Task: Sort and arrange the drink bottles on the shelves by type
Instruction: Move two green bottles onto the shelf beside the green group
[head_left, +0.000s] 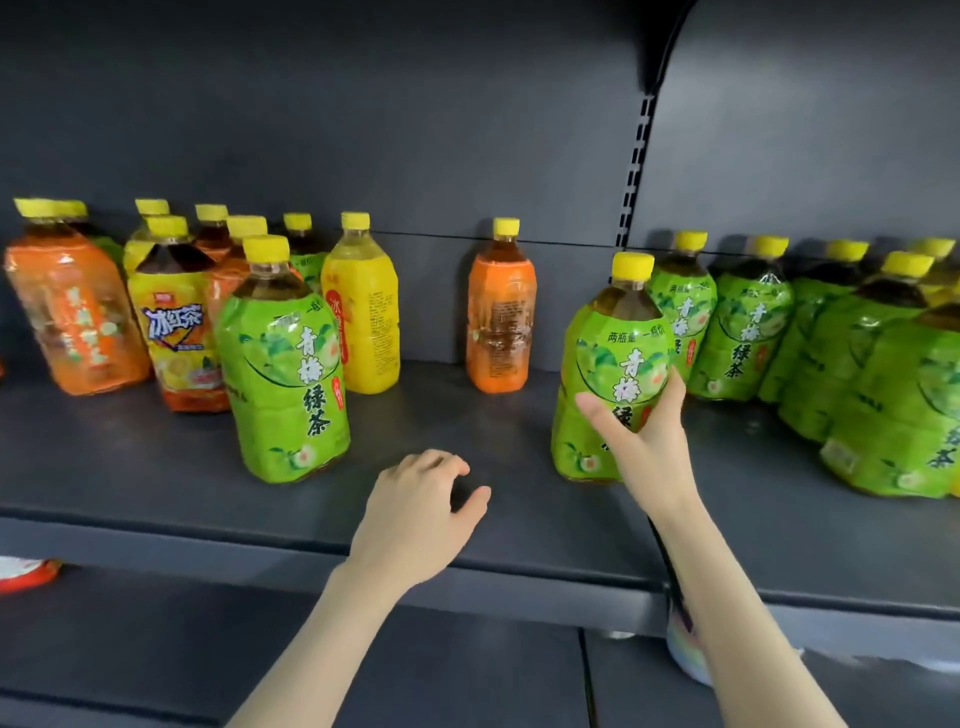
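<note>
— What's nearest to us?

— The left hand, fingers loosely spread, its grip wide and holding nothing, over the front of the dark shelf.

— And the other?

— The right hand has its grip closed around a green tea bottle, upright on the shelf.

— Anything beside that bottle?

— To its right, a cluster of green bottles. To its left, another green bottle. Behind it and left, a lone orange bottle; farther left, yellow and orange ones mixed.
</note>
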